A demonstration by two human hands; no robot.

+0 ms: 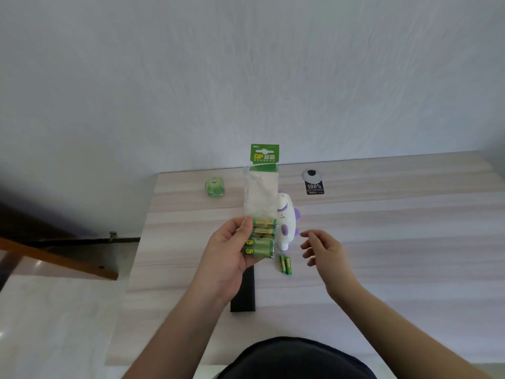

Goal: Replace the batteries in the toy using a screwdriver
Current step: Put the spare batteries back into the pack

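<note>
Left hand (232,250) grips the lower end of a long clear plastic battery pack with a green card header (262,203), held upright above the pale wood-grain tabletop (382,228), thumb across the left edge at the level of the remaining cells; judged: raised to face the person so the green-labelled cells at the bottom can be got at. Upper part of the sleeve looks empty and crumpled. Right hand (323,248) hovers just right of the pack, fingers loosely spread, holding nothing; probably placed to pull at the pack or reach the toy. White plastic toy with purple patches (287,222) lies on the table directly behind the pack, partly hidden by it; rounded body, narrow end towards the person. Whether its battery door is open cannot be told. Two small green batteries (285,264) lie side by side on the table just in front of the toy. A flat black rectangular object (244,294) lies under the left wrist; identity unclear. No screwdriver clearly visible. Further back: a small green cube-like object (215,186), a black label (315,188), a round grey cable grommet (312,174).
</note>
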